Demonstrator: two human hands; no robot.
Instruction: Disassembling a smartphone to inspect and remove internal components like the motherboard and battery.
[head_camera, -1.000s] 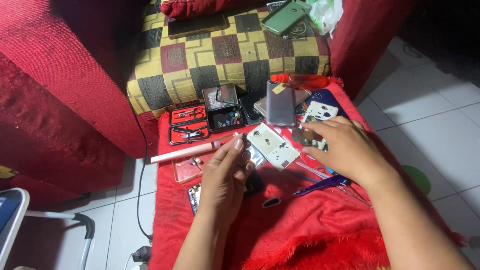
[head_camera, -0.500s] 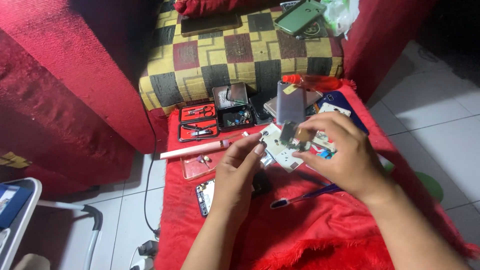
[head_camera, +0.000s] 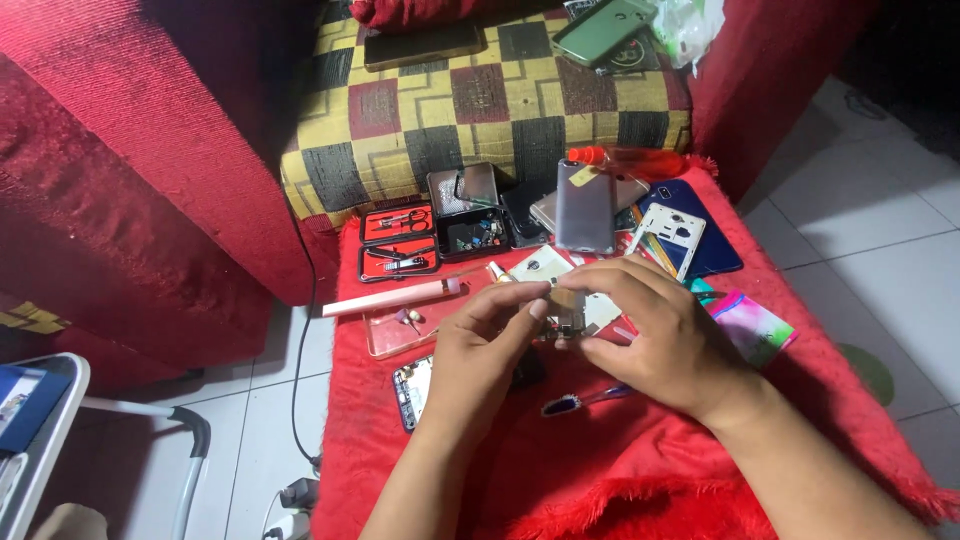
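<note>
My left hand (head_camera: 478, 352) and my right hand (head_camera: 655, 335) meet over the red cloth (head_camera: 620, 470). Together they pinch a small phone part (head_camera: 566, 308), a pale board-like piece, between their fingertips; most of it is hidden by my fingers. A cream-coloured flat phone piece (head_camera: 535, 266) lies just beyond the hands. Under my left hand lies a dark phone frame (head_camera: 410, 392). A blue-handled tool (head_camera: 580, 402) rests on the cloth below my right hand.
A pink pen-like tool (head_camera: 390, 297), a clear tray (head_camera: 400, 330), an open red tool case (head_camera: 397, 240), a small parts box (head_camera: 472, 232), a grey phone back (head_camera: 584, 205), a white frame (head_camera: 670, 228) and a blue cover (head_camera: 705, 240) crowd the cloth. A checkered cushion (head_camera: 480, 100) lies behind.
Both hands have drawn together and closer to me, lifting the small part off the pale piece. The view has shifted slightly.
</note>
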